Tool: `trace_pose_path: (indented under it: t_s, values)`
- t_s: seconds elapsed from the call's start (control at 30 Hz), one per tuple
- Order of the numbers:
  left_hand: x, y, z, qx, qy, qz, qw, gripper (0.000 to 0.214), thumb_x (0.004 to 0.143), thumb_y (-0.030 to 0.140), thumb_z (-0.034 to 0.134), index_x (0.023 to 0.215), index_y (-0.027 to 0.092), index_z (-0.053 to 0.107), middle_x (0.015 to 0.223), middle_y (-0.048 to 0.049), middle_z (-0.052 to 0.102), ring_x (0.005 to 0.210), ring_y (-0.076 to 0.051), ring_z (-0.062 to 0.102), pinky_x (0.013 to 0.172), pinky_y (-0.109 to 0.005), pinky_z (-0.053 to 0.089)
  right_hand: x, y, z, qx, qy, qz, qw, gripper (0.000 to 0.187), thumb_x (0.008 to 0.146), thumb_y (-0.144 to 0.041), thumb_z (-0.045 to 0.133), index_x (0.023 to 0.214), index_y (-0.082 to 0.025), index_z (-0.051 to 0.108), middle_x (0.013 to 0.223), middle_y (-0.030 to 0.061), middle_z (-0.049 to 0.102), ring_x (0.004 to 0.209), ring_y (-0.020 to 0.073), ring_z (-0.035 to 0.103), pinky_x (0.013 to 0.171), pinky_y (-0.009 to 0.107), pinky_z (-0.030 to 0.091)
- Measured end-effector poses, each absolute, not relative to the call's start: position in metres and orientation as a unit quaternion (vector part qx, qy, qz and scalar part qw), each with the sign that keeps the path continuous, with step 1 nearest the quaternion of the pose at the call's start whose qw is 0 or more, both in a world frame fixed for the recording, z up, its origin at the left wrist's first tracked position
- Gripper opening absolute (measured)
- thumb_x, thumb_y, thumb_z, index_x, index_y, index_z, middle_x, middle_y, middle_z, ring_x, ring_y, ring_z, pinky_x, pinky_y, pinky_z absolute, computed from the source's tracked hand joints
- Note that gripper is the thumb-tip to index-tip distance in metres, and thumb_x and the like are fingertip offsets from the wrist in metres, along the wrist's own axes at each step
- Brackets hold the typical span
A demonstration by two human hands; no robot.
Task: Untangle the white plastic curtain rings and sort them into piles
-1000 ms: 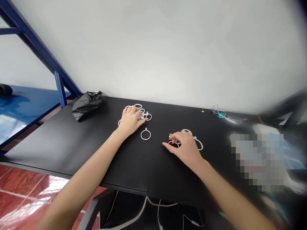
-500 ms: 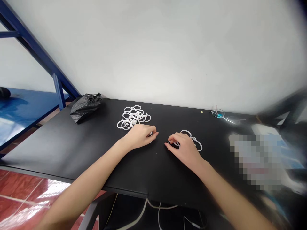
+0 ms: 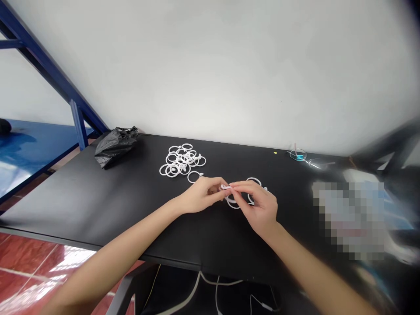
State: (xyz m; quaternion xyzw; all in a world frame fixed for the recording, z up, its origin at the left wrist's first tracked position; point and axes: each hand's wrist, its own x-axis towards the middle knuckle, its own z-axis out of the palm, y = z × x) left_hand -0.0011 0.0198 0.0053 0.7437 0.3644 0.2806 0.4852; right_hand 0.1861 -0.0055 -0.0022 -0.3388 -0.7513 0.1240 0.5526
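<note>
My left hand and my right hand meet above the black table, fingertips pinched together. Between them is a small white curtain ring, partly hidden by the fingers, and both hands grip it. Just below the fingertips shows the curve of another white ring; whether it is held or lies on the table I cannot tell. Behind my right hand are a few white rings, partly covered. A single ring lies beside my left hand, near a pile of white rings.
At the back left sits a crumpled black plastic bag. Eyeglasses rest by the wall at the back right, with a blurred clear plastic package nearer. Cables hang below the table's front edge.
My left hand has moved right, away from the ring pile, and now meets my right hand. My right hand has turned its fingertips toward it. The single ring beside the pile has come into view.
</note>
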Motion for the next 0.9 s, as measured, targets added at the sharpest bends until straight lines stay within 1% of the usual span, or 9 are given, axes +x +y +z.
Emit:
trace_pose_path:
  t_s: [0.1,0.23,0.4,0.53,0.63,0.7,0.77,0.8,0.9]
  values:
    - [-0.001,0.023,0.007,0.649,0.355,0.308,0.598,0.036,0.089,0.048,0.058,0.079,0.013,0.061,0.061,0.0024,0.058,0.045,-0.006,0.051,0.045,-0.018,0.041,0.187,-0.004,-0.001,-0.342,-0.74,0.135,0.563,0.022,0.081,-0.006,0.07,0.095,-0.023,0.069,0.096,0.0066,0.074,0.087,0.0209,0.071,0.078,0.036,0.059]
    - [-0.002,0.026,0.007,0.582,0.367,0.332,0.645,0.037,0.086,0.046,0.065,0.07,0.013,0.058,0.054,0.0041,0.056,0.041,-0.005,0.05,0.045,-0.017,0.041,0.188,-0.001,-0.001,-0.34,-0.763,0.12,0.536,0.027,0.077,-0.015,0.077,0.101,-0.022,0.069,0.104,0.0093,0.073,0.091,0.0231,0.071,0.081,0.039,0.06]
    - [-0.001,0.025,0.003,0.569,0.329,0.35,0.668,0.031,0.075,0.038,0.078,0.073,0.013,0.058,0.055,0.0045,0.056,0.045,-0.005,0.051,0.047,-0.018,0.044,0.185,-0.003,-0.001,-0.34,-0.778,0.149,0.507,0.013,0.082,-0.013,0.071,0.092,-0.021,0.07,0.095,0.0069,0.075,0.084,0.0195,0.072,0.075,0.033,0.06]
    - [0.0,0.023,0.002,0.596,0.286,0.339,0.67,0.028,0.076,0.037,0.077,0.079,0.014,0.061,0.066,0.0008,0.057,0.06,-0.01,0.057,0.049,-0.02,0.048,0.184,-0.006,0.0,-0.36,-0.757,0.223,0.498,0.013,0.084,-0.014,0.068,0.094,-0.021,0.07,0.089,0.0048,0.075,0.075,0.0177,0.071,0.068,0.03,0.06]
    - [0.001,0.019,0.005,0.659,0.311,0.354,0.586,0.025,0.076,0.036,0.077,0.083,0.016,0.064,0.074,0.0002,0.053,0.071,-0.011,0.056,0.051,-0.019,0.047,0.186,-0.005,-0.002,-0.382,-0.727,0.291,0.49,0.017,0.087,-0.017,0.064,0.102,-0.023,0.069,0.092,0.0035,0.076,0.076,0.0174,0.072,0.071,0.03,0.061]
    - [0.002,0.017,0.006,0.707,0.354,0.385,0.476,0.022,0.075,0.034,0.078,0.085,0.017,0.066,0.085,-0.0019,0.053,0.078,-0.012,0.056,0.056,-0.019,0.048,0.187,-0.004,-0.005,-0.385,-0.701,0.343,0.493,0.018,0.09,-0.019,0.06,0.106,-0.024,0.067,0.095,0.0036,0.075,0.082,0.018,0.073,0.076,0.031,0.062]
    - [0.004,0.014,0.004,0.734,0.379,0.422,0.372,0.017,0.079,0.032,0.074,0.087,0.018,0.068,0.1,-0.0053,0.054,0.087,-0.014,0.058,0.061,-0.02,0.051,0.187,-0.004,-0.007,-0.38,-0.673,0.398,0.494,0.017,0.093,-0.024,0.056,0.107,-0.023,0.067,0.1,0.0048,0.074,0.088,0.0188,0.073,0.077,0.032,0.063]
    - [0.004,0.014,0.002,0.743,0.38,0.436,0.337,0.014,0.081,0.03,0.071,0.088,0.018,0.067,0.104,-0.0062,0.054,0.088,-0.013,0.058,0.062,-0.02,0.052,0.186,-0.004,-0.008,-0.376,-0.66,0.424,0.493,0.018,0.095,-0.026,0.054,0.107,-0.023,0.067,0.103,0.0057,0.074,0.09,0.0194,0.073,0.076,0.032,0.063]
    - [0.005,0.015,-0.004,0.762,0.365,0.449,0.291,0.011,0.088,0.026,0.062,0.083,0.016,0.062,0.095,-0.0052,0.06,0.078,-0.011,0.06,0.061,-0.02,0.053,0.185,-0.005,-0.008,-0.377,-0.636,0.455,0.496,0.022,0.094,-0.032,0.057,0.112,-0.022,0.065,0.104,0.0076,0.074,0.094,0.0215,0.073,0.073,0.033,0.064]
